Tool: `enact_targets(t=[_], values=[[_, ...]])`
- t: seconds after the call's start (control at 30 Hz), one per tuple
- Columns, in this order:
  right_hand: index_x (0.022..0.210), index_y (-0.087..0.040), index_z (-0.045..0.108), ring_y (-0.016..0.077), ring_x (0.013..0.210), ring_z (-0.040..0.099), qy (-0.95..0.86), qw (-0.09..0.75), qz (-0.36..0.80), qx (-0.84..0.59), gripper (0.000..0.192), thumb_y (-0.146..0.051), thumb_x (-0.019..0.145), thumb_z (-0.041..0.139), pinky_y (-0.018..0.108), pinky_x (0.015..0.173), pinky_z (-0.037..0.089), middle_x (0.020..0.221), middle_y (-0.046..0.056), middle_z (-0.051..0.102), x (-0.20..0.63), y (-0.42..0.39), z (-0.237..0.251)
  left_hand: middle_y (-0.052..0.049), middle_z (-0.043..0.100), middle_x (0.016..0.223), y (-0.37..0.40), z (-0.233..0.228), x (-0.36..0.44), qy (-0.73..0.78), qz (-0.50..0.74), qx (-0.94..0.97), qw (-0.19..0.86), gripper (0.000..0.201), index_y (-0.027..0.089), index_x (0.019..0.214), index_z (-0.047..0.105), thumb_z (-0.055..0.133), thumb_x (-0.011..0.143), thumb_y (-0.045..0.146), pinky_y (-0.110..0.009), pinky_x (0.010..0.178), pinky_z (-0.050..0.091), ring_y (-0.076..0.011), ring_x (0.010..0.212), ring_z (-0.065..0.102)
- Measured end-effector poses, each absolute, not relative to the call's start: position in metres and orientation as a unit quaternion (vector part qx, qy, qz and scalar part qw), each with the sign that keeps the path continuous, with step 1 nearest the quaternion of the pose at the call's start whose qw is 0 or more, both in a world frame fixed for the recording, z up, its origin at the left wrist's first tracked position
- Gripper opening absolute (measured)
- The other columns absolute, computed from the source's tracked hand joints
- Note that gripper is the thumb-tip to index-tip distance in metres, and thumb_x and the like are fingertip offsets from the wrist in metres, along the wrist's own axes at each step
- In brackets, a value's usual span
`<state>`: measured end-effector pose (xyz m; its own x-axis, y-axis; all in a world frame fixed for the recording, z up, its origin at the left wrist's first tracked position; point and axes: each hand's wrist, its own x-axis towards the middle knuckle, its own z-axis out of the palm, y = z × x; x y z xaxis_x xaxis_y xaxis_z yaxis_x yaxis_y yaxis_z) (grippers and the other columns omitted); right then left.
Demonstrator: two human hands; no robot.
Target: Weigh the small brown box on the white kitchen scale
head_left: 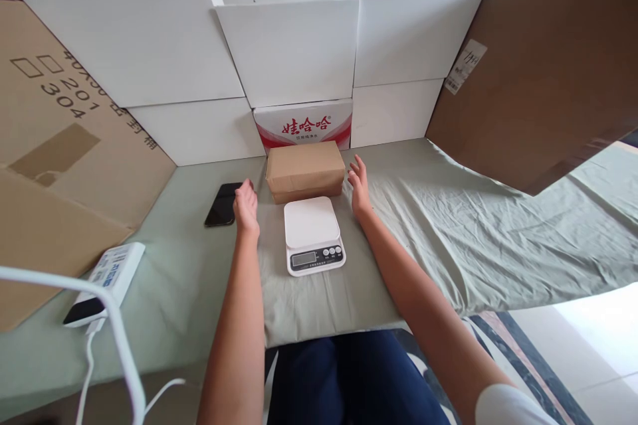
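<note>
A small brown cardboard parcel lies on the pale green cloth, just behind a white digital kitchen scale with nothing on its platform. My left hand hovers to the parcel's left, fingers loosely apart, holding nothing. My right hand is spread open at the parcel's right side, close to its edge; whether it touches is unclear. Both forearms reach forward on either side of the scale.
A black phone lies left of my left hand. A white power bank with a white cable sits at the near left. White boxes and brown cardboard sheets wall in the back and sides. A red-and-white printed box stands behind the parcel.
</note>
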<state>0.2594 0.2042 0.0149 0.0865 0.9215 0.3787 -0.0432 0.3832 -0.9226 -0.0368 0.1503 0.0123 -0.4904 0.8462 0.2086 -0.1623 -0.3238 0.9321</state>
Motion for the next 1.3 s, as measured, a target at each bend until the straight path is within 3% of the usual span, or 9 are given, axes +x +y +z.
enact_targets(t=[0.2, 0.33, 0.53, 0.77, 1.17, 1.3], values=[[0.163, -0.031, 0.032, 0.0284, 0.159, 0.037, -0.579, 0.593, 0.399, -0.393, 0.081, -0.072, 0.094, 0.045, 0.055, 0.128, 0.034, 0.172, 0.009, 0.038, 0.257, 0.202, 0.010, -0.023, 0.049, 0.163, 0.148, 0.011, -0.023, 0.484, 0.694, 0.382, 0.371, 0.099, 0.017, 0.143, 0.067, 0.052, 0.079, 0.091, -0.048, 0.128, 0.032, -0.0351, 0.158, 0.038], [0.161, -0.026, 0.037, 0.0308, 0.157, 0.040, -0.587, 0.593, 0.410, -0.368, 0.084, -0.072, 0.093, 0.051, 0.056, 0.131, 0.029, 0.168, 0.011, 0.046, 0.248, 0.194, 0.016, -0.021, 0.053, 0.160, 0.149, 0.008, -0.014, 0.482, 0.683, 0.394, 0.382, 0.094, 0.017, 0.142, 0.068, 0.055, 0.081, 0.088, -0.050, 0.128, 0.032, -0.0351, 0.156, 0.042], [0.162, -0.027, 0.035, 0.0313, 0.161, 0.033, -0.567, 0.595, 0.437, -0.367, 0.085, -0.069, 0.091, 0.056, 0.055, 0.135, 0.021, 0.172, 0.008, 0.039, 0.245, 0.189, 0.019, -0.021, 0.053, 0.161, 0.147, 0.010, -0.013, 0.494, 0.674, 0.386, 0.391, 0.095, 0.016, 0.145, 0.065, 0.055, 0.083, 0.087, -0.045, 0.128, 0.031, -0.0334, 0.156, 0.042], [0.163, -0.028, 0.034, 0.0310, 0.159, 0.036, -0.573, 0.598, 0.433, -0.356, 0.085, -0.069, 0.092, 0.056, 0.054, 0.135, 0.023, 0.170, 0.007, 0.043, 0.243, 0.190, 0.017, -0.020, 0.054, 0.160, 0.148, 0.010, -0.010, 0.497, 0.671, 0.379, 0.398, 0.086, 0.017, 0.144, 0.066, 0.054, 0.089, 0.081, -0.045, 0.128, 0.032, -0.0326, 0.156, 0.043], [0.161, -0.029, 0.040, 0.0303, 0.160, 0.036, -0.601, 0.591, 0.402, -0.358, 0.079, -0.070, 0.095, 0.053, 0.053, 0.134, 0.028, 0.171, 0.003, 0.042, 0.243, 0.188, 0.018, -0.024, 0.052, 0.160, 0.151, 0.004, -0.011, 0.492, 0.675, 0.386, 0.391, 0.099, 0.011, 0.146, 0.062, 0.057, 0.082, 0.086, -0.045, 0.127, 0.035, -0.0344, 0.154, 0.046], [0.162, -0.030, 0.038, 0.0306, 0.159, 0.037, -0.610, 0.587, 0.395, -0.357, 0.078, -0.068, 0.096, 0.052, 0.053, 0.134, 0.029, 0.171, 0.003, 0.042, 0.244, 0.189, 0.017, -0.022, 0.054, 0.159, 0.151, 0.002, -0.012, 0.490, 0.674, 0.391, 0.390, 0.094, 0.014, 0.145, 0.064, 0.057, 0.084, 0.085, -0.047, 0.127, 0.035, -0.0344, 0.154, 0.045]])
